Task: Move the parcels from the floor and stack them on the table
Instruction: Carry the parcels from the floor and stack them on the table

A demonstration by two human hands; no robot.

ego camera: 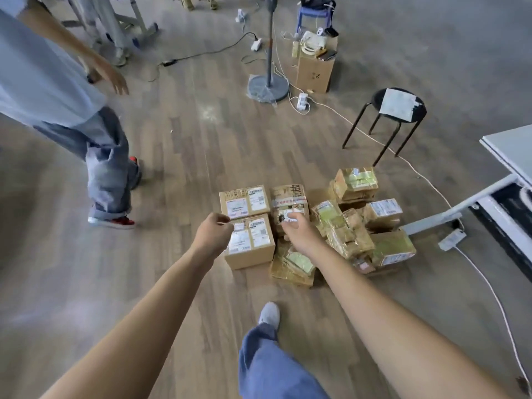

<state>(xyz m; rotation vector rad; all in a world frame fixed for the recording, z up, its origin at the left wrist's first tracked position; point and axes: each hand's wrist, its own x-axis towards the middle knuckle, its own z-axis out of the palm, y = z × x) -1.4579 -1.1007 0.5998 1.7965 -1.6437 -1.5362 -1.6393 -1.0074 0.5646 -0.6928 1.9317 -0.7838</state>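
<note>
At twelve o'clock, over the parcels [253, 246], my left hand [213, 234] and right hand [296, 230] hover, fingers curled, empty.

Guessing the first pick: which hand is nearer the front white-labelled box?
Left. The left hand is over the left top corner of the box; the right hand is over the taped parcel just right of it.

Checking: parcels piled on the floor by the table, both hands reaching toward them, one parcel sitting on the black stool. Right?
Not quite. The head view shows the black stool carrying only a sheet of paper, no parcel. The rest holds: parcels piled on the floor by the table, left hand and right hand reaching toward them.
</note>
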